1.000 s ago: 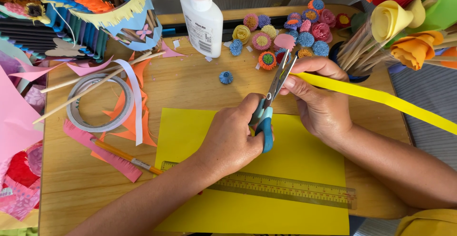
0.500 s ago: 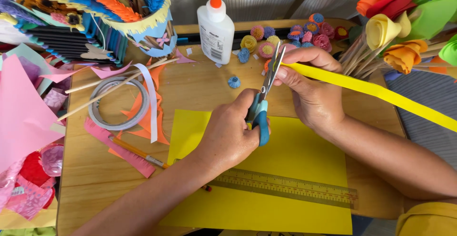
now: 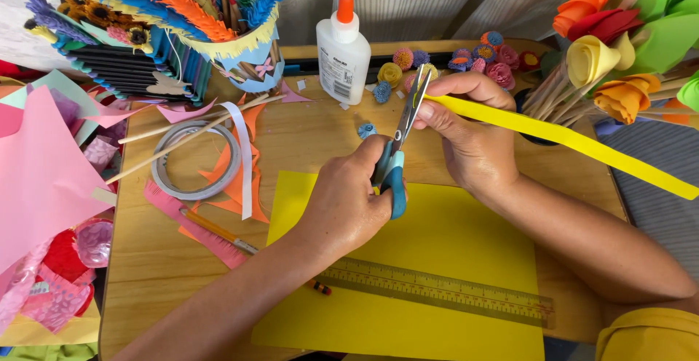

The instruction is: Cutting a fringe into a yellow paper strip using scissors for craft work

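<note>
Two hands of mine clamped, left hand [image 3: 348, 204] on blue scissors [image 3: 397, 159], right hand [image 3: 470, 139] pinching yellow paper strip [image 3: 575, 143] at 1 o'clock, over the counter [image 3: 306, 139]

Your scissors [image 3: 399, 143] show glossy metal blades and smooth blue plastic handles. The yellow strip [image 3: 568, 140] and sheet [image 3: 437, 259] are matt paper. The table [image 3: 320, 132] looks like smooth, faintly shiny wood; the glue bottle [image 3: 343, 55] is white plastic.
</note>
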